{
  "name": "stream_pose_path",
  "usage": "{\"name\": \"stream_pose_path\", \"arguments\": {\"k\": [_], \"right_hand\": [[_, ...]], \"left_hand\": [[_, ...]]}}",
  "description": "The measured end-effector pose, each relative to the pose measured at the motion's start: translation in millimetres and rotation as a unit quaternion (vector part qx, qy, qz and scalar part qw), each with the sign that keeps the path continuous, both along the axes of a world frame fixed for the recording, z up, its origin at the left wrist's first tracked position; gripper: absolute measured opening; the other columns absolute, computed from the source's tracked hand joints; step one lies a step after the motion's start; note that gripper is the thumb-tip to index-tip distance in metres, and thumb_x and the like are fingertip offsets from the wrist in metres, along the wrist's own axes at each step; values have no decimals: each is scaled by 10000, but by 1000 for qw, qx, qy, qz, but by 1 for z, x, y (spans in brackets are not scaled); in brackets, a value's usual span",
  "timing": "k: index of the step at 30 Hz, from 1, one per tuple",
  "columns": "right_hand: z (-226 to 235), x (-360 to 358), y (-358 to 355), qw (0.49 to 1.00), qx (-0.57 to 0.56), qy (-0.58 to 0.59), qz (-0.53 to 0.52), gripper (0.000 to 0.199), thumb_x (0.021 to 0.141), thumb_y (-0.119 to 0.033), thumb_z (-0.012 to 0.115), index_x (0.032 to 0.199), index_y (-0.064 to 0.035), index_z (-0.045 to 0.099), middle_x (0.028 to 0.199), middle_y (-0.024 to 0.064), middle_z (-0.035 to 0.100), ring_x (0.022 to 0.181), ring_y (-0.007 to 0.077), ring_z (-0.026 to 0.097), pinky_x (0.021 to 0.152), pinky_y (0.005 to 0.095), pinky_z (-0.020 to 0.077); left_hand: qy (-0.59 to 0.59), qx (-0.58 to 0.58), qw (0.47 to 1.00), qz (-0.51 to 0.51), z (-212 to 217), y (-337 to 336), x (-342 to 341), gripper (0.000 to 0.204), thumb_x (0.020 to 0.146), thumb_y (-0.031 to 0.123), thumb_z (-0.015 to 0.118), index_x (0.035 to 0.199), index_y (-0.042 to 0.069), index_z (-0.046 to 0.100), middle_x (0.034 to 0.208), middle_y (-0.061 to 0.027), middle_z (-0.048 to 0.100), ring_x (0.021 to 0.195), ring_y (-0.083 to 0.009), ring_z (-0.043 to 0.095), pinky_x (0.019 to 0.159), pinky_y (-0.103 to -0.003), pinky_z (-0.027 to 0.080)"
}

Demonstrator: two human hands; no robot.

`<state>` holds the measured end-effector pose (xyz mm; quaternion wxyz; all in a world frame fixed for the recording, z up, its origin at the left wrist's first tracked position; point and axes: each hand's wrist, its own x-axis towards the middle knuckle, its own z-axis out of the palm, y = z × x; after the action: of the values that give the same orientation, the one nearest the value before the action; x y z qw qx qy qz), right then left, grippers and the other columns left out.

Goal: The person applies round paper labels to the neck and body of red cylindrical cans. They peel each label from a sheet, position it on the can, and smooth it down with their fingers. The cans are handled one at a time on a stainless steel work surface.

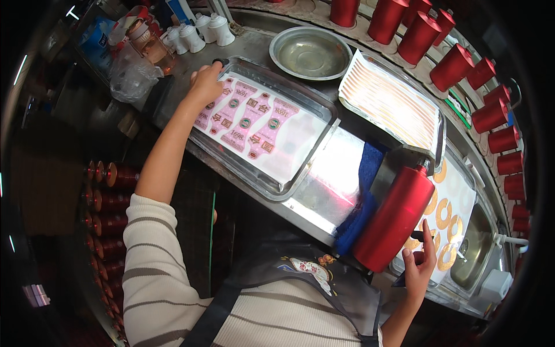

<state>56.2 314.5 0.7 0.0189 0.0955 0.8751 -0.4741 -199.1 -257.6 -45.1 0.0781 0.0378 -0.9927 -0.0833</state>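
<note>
My left hand [206,87] is at the far left corner of a clear tray [281,194], over the edge of a white sheet printed with pink and red decals [245,122]. Its fingers are curled, and what they grip, if anything, is hidden; a black cover or clip shows by the fingertips. At lower right, my right hand [420,267] has its index finger and thumb spread apart. Beside it a red bottle [395,220] with a silver neck leans at a slant, partly over a blue cloth [367,184]. The hand looks apart from the bottle.
A metal basin of water [311,53] stands behind the tray. To its right lies a tray of striped sheets [390,98], then a sheet with gold rings [442,211] and a sink [473,248]. Red bottles [452,67] line the far curved conveyor. White bottle stoppers [219,29] stand back left.
</note>
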Motion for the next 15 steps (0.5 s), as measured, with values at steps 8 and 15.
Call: {"name": "stream_pose_path", "arguments": {"k": [8,15], "right_hand": [[-4,-4,-1,1000,14,-11,-6,759,802,-104,759,1502,-39,472,1149,73,660,598,41,372,537,195,329],[-7,-7,1,999,30,-20,1,734,826,-123,763,1496,-34,478,1174,73,653,609,52,358,551,206,327]], "left_hand": [[-29,-16,999,-17,-7,-15,-25,334,745,81,748,1009,69,544,1020,-89,653,1035,-302,608,878,-437,458],[-19,240,970,-25,-16,-32,-29,364,757,-24,760,895,46,431,796,-70,591,678,-164,627,595,-309,496]]}}
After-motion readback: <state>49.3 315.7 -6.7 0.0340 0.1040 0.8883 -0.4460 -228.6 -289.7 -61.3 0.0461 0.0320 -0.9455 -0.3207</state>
